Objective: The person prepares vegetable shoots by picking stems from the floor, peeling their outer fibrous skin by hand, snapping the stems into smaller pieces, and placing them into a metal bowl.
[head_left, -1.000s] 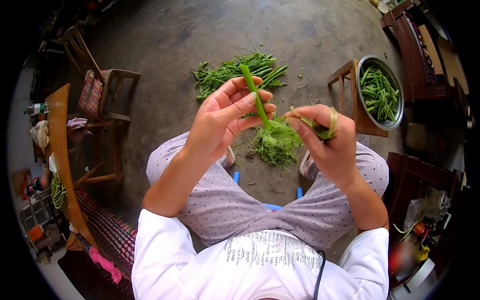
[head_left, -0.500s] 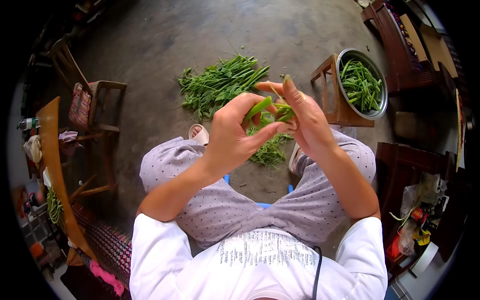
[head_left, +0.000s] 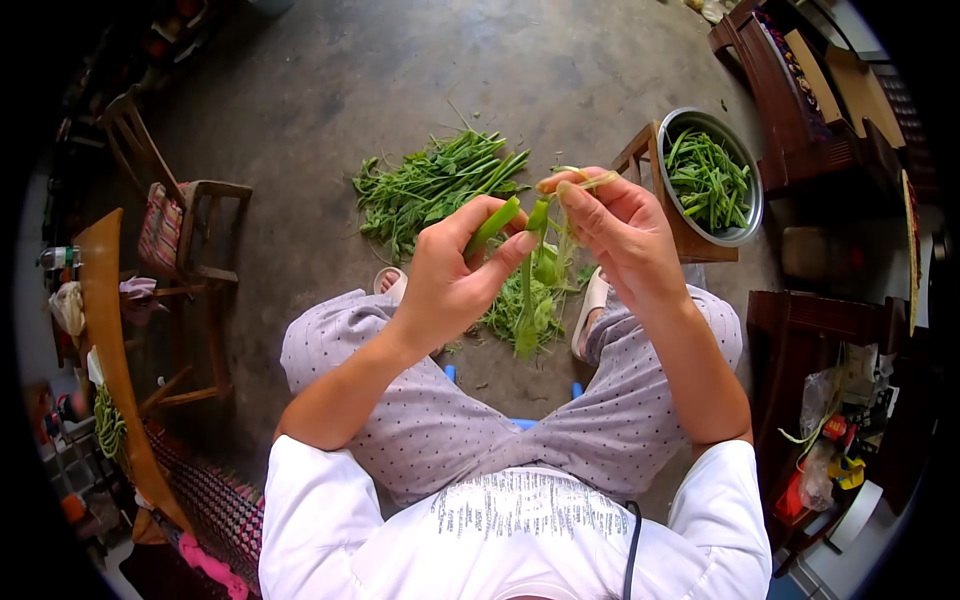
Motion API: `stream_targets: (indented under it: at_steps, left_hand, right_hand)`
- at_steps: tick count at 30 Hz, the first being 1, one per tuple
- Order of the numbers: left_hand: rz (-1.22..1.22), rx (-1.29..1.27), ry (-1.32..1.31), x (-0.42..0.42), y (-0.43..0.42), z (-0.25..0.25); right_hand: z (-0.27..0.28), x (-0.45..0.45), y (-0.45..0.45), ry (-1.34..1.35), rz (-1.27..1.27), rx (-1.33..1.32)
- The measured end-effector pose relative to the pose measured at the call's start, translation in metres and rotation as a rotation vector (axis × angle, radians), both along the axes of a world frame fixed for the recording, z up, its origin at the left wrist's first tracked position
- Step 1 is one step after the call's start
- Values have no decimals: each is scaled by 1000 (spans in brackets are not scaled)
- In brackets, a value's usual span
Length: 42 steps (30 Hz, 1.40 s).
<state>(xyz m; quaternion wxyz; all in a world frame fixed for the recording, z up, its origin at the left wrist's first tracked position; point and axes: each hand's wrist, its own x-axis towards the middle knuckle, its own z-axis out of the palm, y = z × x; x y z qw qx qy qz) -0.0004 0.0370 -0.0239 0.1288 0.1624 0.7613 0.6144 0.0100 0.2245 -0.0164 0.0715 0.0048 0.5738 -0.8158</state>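
Note:
My left hand [head_left: 450,265] is closed on green vegetable stems: a short thick piece [head_left: 492,227] pokes up between its fingers, and a longer stem [head_left: 528,275] with a leafy end hangs from the thumb side. To the right, my right hand [head_left: 632,245] pinches thin pale stringy peel [head_left: 596,181] between thumb and fingers. Fine strands trail from it near the hanging stem; whether they are still attached I cannot tell. Beyond my hands a heap of leafy stems [head_left: 425,195] lies on the floor. Below them, between my feet, is a pile of green scraps [head_left: 510,312].
A metal basin [head_left: 757,218] of green stem pieces [head_left: 708,180] rests on a wooden stool [head_left: 712,247] at the right. A wooden chair [head_left: 215,190] and table edge [head_left: 100,300] stand left. Dark wooden furniture [head_left: 790,320] lines the right side.
My hands have moved apart. The right hand has drawn up and right with pale strands, while the longer stem now hangs down from my left hand. The view has shifted slightly.

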Motion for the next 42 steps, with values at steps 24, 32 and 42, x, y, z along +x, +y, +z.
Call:
stream_targets:
  at_steps: [24, 32, 42]
  left_hand:
    - [152, 539, -175, -10, -4, -9]
    - [32, 693, -236, -29, -18, -17]
    - [12, 816, -364, -36, -39, -17]
  right_hand:
    - [5, 7, -12, 487, -152, 679]
    - [10, 2, 0, 335, 89, -2]
    - [6, 0, 19, 1, 190, 119]
